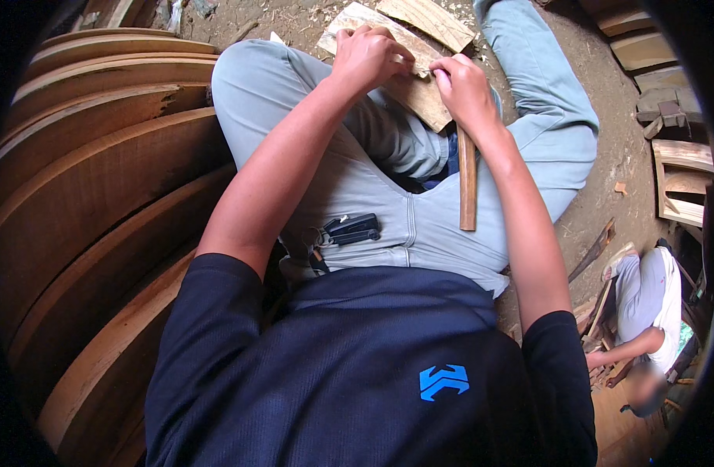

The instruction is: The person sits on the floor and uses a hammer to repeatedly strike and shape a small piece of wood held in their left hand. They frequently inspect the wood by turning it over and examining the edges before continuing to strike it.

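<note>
A pale wooden board point(429, 100) slants between my bent legs, with a rough notch or break in its edge near my fingers. My left hand point(370, 58) rests over the board, its fingers curled down on the wood. Close to it on the right, my right hand point(464, 86) is closed in a pinch at the board's edge. What the right fingertips hold is too small to make out. A brown wooden stick point(467, 187) runs from under my right wrist down over my lap; its upper end is hidden.
Another wood piece point(427, 22) lies beyond the board, among shavings on the dirt floor. Curved wooden panels point(100, 148) stand stacked at my left. A black key holder point(352, 229) lies on my lap. At the right are a wooden frame point(684, 183) and another person point(645, 311) bending over wood.
</note>
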The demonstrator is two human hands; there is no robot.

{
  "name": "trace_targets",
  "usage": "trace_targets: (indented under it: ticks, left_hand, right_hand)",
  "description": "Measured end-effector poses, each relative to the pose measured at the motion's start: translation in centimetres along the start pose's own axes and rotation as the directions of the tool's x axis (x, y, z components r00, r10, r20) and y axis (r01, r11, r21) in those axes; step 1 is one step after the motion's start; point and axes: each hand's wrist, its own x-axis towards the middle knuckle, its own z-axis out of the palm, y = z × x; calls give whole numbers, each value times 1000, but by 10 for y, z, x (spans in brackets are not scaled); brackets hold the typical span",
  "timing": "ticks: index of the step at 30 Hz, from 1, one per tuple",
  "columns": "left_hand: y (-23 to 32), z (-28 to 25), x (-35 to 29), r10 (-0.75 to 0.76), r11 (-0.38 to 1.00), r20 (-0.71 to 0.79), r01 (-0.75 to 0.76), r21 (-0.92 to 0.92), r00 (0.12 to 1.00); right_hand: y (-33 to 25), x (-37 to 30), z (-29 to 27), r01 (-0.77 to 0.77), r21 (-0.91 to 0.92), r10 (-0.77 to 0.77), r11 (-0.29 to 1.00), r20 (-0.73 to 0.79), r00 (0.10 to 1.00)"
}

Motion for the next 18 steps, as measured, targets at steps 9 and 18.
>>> trace_targets:
  ticks: [9,18]
  left_hand:
    - [-2,5,-1,20,1000,-23,-20,15,1000]
    - [-2,0,-4,2,1000,30,-2,-6,1000]
  right_hand:
    - [-17,4,-2,195,-225,-191,955,42,981]
    - [-6,19,-2,200,-19,-198,980,91,976]
